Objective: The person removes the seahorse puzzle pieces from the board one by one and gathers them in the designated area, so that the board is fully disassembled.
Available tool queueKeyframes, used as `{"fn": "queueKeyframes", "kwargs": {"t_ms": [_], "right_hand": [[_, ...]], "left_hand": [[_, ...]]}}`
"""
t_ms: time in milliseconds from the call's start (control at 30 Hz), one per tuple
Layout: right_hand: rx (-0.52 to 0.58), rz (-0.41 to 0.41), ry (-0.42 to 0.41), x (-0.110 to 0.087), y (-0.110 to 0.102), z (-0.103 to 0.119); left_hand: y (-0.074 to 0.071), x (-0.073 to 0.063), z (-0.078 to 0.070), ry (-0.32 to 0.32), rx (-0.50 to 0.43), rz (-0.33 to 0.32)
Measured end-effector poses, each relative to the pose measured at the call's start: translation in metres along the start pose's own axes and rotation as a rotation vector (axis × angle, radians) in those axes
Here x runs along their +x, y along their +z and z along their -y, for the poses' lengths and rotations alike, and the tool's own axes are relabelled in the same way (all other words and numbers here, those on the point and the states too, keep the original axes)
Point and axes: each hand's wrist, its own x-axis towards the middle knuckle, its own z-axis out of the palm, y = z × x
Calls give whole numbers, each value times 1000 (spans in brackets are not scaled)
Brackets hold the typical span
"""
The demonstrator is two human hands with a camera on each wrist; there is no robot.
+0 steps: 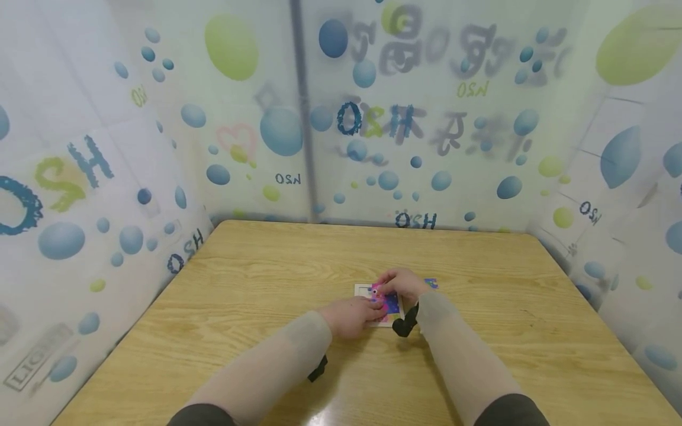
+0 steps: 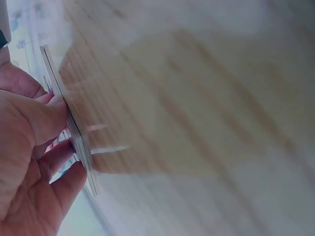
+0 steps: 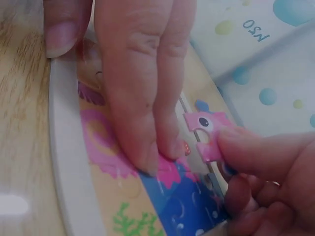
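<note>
A flat jigsaw puzzle in a white frame (image 3: 66, 147) lies on the table, its picture showing pink, blue and tan areas with green seaweed. My left hand (image 1: 351, 313) rests on it from the left. In the right wrist view, two straight fingers (image 3: 133, 98) press on the picture while the thumb touches the frame's edge. My right hand (image 1: 403, 283) pinches a pink puzzle piece (image 3: 216, 123) with a black eye, tilted over the far side of the board. A bare grey part of the tray shows beside that piece. The left wrist view sees the board (image 2: 74, 128) edge-on.
Just beyond my right hand, a blue and green puzzle piece (image 1: 431, 283) lies on the wooden table (image 1: 256, 284). Curtains (image 1: 256, 160) with printed blue and green drops hang behind the table and along both sides.
</note>
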Motion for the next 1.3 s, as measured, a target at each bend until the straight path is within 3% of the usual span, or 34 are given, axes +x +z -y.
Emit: {"fn": "queueKeyframes", "kwargs": {"t_ms": [367, 633, 933, 1300], "right_hand": [[60, 46, -48, -8, -19, -1], [48, 11, -4, -13, -64, -16], [47, 27, -21, -26, -110, -38], [-32, 24, 3, -40, -149, -50]], "left_hand": [[0, 2, -2, 20, 43, -9], [-1, 1, -3, -7, -24, 20], [0, 0, -4, -52, -53, 9], [0, 0, -3, -48, -57, 9]]}}
